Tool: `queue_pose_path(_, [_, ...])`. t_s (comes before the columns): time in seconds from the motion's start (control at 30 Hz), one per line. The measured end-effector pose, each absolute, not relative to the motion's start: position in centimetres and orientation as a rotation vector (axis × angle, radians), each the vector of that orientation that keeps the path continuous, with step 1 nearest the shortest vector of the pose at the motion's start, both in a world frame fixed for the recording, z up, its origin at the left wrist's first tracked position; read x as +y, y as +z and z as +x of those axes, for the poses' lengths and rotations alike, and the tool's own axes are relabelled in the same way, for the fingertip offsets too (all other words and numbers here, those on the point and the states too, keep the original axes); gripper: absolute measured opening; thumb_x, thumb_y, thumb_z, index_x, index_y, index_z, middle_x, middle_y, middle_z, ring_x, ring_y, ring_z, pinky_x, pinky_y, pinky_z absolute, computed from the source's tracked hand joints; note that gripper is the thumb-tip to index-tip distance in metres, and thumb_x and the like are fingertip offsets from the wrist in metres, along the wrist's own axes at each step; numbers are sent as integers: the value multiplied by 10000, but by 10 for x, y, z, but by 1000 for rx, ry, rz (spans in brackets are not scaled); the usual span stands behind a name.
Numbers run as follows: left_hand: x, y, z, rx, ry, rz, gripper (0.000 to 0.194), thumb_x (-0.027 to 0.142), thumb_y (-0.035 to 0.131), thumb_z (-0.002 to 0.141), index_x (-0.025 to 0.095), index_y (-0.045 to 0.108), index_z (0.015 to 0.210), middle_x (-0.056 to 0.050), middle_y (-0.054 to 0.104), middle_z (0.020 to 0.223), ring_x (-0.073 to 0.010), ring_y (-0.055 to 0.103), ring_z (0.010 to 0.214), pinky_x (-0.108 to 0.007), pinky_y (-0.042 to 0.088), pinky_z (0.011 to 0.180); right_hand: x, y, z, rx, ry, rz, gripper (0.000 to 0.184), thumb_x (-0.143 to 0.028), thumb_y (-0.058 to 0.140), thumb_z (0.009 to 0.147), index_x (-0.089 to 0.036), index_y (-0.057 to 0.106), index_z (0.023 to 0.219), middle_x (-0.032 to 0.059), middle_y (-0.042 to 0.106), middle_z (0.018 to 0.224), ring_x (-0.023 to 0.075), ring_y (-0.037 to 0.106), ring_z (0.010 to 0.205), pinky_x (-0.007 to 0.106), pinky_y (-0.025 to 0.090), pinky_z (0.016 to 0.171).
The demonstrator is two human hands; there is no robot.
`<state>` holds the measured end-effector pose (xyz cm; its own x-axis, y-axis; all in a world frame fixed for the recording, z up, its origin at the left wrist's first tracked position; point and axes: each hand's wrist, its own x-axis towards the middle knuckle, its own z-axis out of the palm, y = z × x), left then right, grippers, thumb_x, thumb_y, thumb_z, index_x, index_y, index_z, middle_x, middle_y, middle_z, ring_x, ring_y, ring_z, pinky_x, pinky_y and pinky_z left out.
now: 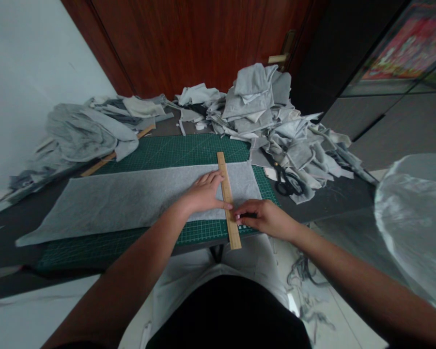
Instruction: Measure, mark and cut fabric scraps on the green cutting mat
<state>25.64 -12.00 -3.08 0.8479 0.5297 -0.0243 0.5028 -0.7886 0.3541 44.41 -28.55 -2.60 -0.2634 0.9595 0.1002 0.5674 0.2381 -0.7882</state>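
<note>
A long strip of grey cloth [131, 194] lies flat over a green cutting mat [167, 148]. Across its right part runs a wooden ruler [224, 177], its near end reaching past the mat's front edge. My left hand [205, 194] is spread open on the cloth, with fingertips and thumb pressing the ruler's left side. To the right of the ruler, my right hand [263, 218] has its fingers closed in a pinch near the cloth's front edge. A small pale piece, like tailor's chalk, shows at its fingertips; most of it is hidden.
Black-handled scissors [288, 182] lie right of the mat. Heaped grey cloth scraps [254, 106] line the back of the dark table, and a bundled cloth [83, 131] covers part of a second wooden strip [98, 165] at left. A translucent plastic bag [414, 213] stands at right.
</note>
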Motion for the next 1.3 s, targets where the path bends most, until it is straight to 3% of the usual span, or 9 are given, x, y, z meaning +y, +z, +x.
queue_pose_path(0.43, [-118, -31, 255, 762, 110, 2681, 985, 731, 727, 719, 159, 435, 1466, -178, 291, 1674, -352, 266, 1552, -453, 264, 1260, -288, -29, 446, -1987, 847, -1293, 157, -275, 718, 933, -207, 782, 1060, 55, 778, 1058, 181, 726, 1000, 322, 552, 920])
queue_pose_path(0.63, [-120, -31, 254, 737, 145, 2677, 954, 713, 735, 734, 165, 446, 1460, -186, 314, 1661, -359, 279, 1547, -469, 264, 1262, -304, -11, 455, -1695, 1010, -1298, 217, -366, 712, 933, -206, 775, 1064, 61, 782, 1039, 187, 736, 970, 326, 575, 902])
queue_pose_path(0.8, [-121, -25, 250, 673, 155, 2694, 863, 663, 732, 779, 230, 459, 1474, -141, 326, 1658, -358, 273, 1547, -494, 272, 1257, -341, -6, 507, -1240, 574, -1580, 287, -429, 785, 841, -218, 796, 1036, 81, 792, 1051, 235, 743, 981, 375, 581, 934])
queue_pose_path(0.97, [-118, -19, 246, 704, 117, 2710, 653, 511, 691, 869, 204, 530, 1422, -143, 339, 1644, -340, 320, 1523, -468, 310, 1247, -370, -31, 566, -714, 81, -1906, 385, -470, 795, 774, -193, 792, 1041, 95, 796, 1009, 291, 749, 964, 413, 579, 890])
queue_pose_path(1.3, [-115, -16, 234, 793, 171, 2725, 466, 471, 662, 897, 213, 579, 1277, -139, 375, 1596, -323, 390, 1489, -471, 361, 1227, -372, -69, 616, -728, -192, -2210, 481, -582, 665, 846, -163, 792, 1044, 119, 775, 931, 289, 705, 830, 383, 517, 733])
